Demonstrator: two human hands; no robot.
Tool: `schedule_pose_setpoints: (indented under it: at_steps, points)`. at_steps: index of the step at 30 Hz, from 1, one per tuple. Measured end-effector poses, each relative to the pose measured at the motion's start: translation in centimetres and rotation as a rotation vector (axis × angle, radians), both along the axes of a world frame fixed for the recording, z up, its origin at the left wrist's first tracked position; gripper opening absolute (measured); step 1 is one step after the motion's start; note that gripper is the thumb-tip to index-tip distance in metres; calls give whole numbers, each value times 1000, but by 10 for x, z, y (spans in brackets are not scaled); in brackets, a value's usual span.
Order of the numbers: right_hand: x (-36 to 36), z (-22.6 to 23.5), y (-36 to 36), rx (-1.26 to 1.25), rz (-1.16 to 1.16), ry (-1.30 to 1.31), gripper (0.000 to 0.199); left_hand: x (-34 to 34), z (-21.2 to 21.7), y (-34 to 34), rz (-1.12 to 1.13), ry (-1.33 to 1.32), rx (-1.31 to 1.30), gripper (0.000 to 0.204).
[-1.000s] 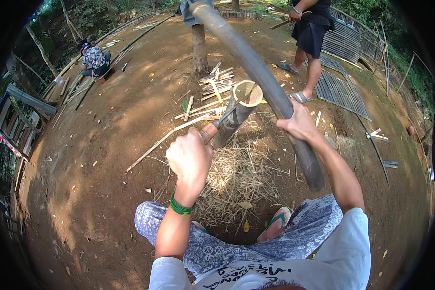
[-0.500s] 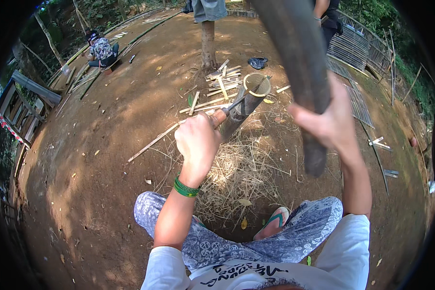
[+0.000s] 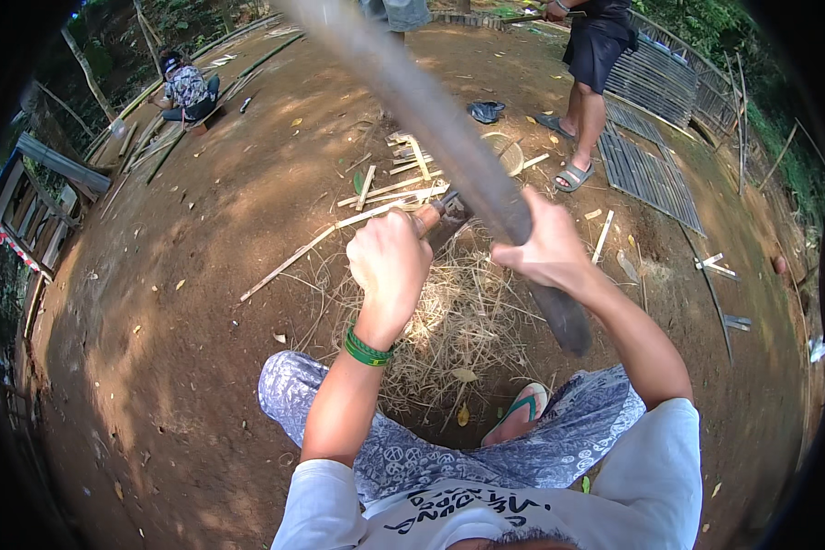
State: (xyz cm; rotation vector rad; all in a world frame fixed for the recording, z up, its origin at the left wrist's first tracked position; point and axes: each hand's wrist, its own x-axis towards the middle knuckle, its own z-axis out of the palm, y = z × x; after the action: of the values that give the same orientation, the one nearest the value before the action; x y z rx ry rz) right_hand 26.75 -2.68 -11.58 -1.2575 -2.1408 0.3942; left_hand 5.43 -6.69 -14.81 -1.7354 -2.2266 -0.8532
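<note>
My left hand (image 3: 390, 261), with a green band at the wrist, is closed round the wooden handle (image 3: 426, 219) of a knife. Its dark blade points away toward a bamboo tube (image 3: 449, 236) leaning over the straw, but the stick hides most of the blade. My right hand (image 3: 550, 242) grips a long, thick, dark stick (image 3: 490, 197) near its lower end. The stick slants up to the left in front of the bamboo and is blurred toward its far end. Dry straw and shavings (image 3: 458, 321) lie below my hands, between my feet.
Pale split bamboo strips (image 3: 365, 188) lie beyond my left hand. Past the tube are a black plastic bag (image 3: 486, 112) and a standing person's sandalled feet (image 3: 573, 176). Slatted bamboo panels (image 3: 649, 179) lie at the right. Another person (image 3: 189, 92) sits at the far left.
The stick in my right hand has swung down and left, tilting across the bamboo tube. My left hand has shifted slightly right. The standing person's legs now show more fully at upper right.
</note>
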Motion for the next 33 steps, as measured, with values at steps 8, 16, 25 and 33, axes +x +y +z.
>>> schedule_pose_setpoints:
  at_steps: [8,16,25,33]
  points:
    - [-13,85,-31,148,150,166,61,-12,-25,-6,-1,-39,-33,15]
    - [-10,-6,-18,-377,26,-4,77,-25,-38,10,33,-44,-2,21]
    - [50,148,-22,377,56,313,39,-37,-45,-3,90,-36,-21,23]
    - [50,-21,61,-146,-241,17,76,-23,-41,6,85,-38,19,26]
